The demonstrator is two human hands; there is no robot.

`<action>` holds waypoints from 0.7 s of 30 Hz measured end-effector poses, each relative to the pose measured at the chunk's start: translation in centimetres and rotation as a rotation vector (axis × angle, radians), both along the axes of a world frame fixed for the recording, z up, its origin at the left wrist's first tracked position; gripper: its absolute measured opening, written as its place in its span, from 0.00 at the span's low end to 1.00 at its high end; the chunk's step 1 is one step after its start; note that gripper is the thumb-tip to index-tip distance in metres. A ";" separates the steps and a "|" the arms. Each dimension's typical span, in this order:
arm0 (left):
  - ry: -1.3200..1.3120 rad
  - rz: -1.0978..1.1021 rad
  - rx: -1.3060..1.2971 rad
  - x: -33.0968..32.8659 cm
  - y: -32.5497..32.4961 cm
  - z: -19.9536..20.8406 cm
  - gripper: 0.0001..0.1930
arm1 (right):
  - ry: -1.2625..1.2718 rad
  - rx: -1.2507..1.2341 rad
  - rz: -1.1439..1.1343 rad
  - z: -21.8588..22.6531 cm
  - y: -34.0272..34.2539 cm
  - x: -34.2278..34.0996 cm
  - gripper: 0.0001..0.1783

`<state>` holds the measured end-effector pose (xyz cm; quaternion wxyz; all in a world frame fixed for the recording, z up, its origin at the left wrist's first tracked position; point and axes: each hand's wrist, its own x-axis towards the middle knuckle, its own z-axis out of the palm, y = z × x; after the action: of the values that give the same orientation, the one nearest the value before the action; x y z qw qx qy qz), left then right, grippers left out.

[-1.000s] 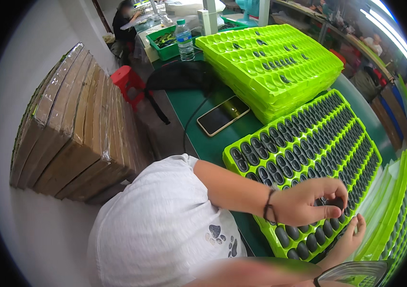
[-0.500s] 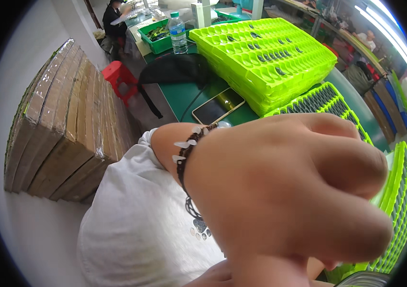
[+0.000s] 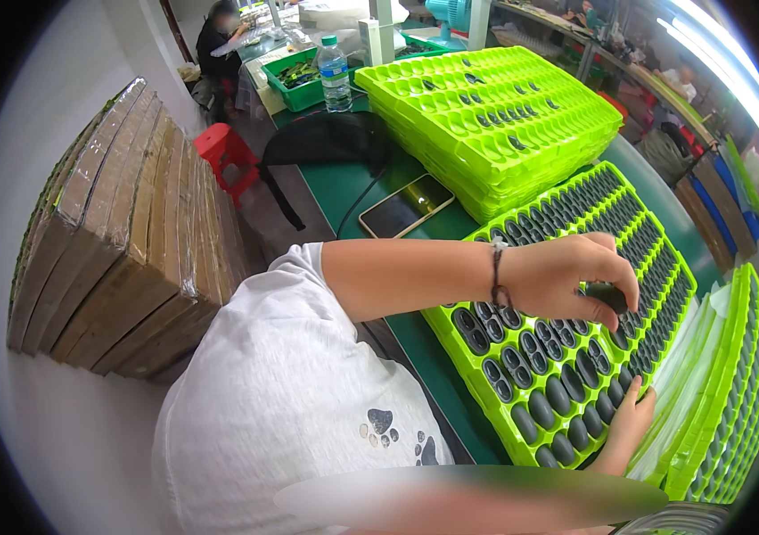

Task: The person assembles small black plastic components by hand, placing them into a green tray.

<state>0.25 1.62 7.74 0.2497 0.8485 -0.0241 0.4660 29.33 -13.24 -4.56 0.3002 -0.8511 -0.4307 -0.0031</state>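
My left hand (image 3: 575,276), with a braided bracelet at its wrist, reaches over a lime-green tray (image 3: 522,448). Pinched between its thumb and fingers is a dark grey oval piece (image 3: 607,297). The tray's rows of slots hold many such pieces. Some show two ringed hollows, like this double-ring piece (image 3: 516,366); others show smooth rounded backs, like this smooth piece (image 3: 541,408). At the tray's near right edge, my right hand (image 3: 629,432) grips the rim beside the pieces, its fingertips over the edge. What its palm touches is hidden.
A stack of lime-green trays (image 3: 451,160) with a few dark pieces stands behind. Left of it lie a phone (image 3: 406,207), a black bag (image 3: 326,138), a water bottle (image 3: 334,76) and a green bin (image 3: 299,94). More filled trays (image 3: 725,392) are at right. Cartons (image 3: 121,232) and a red stool (image 3: 223,156) stand left.
My left hand has moved from close before the camera down and away to the tray, where it pinches a dark oval piece. The filled tray and my right hand have come into view.
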 end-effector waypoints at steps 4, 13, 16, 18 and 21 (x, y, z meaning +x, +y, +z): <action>0.293 -0.087 -0.364 2.0 1.6 -2.2 0.15 | -0.026 -0.010 -0.007 0.2 -0.2 -0.1 0.31; 0.268 -0.088 -0.196 6.0 4.5 -4.9 0.07 | -0.041 -0.009 -0.024 -0.1 0.0 0.1 0.31; 0.319 -0.091 -0.187 7.1 4.8 -5.3 0.06 | -0.052 0.014 -0.019 -0.1 -0.1 0.0 0.31; 0.352 -0.078 -0.175 7.6 5.0 -5.8 0.06 | -0.072 0.003 -0.026 0.0 0.0 -0.1 0.31; 0.375 -0.090 -0.127 8.3 5.3 -6.5 0.08 | -0.117 -0.011 -0.029 0.1 0.0 -0.2 0.31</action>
<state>8.57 6.92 1.28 0.3233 0.9011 0.0143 0.2885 29.17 -13.29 -4.43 0.2696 -0.8574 -0.4350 -0.0547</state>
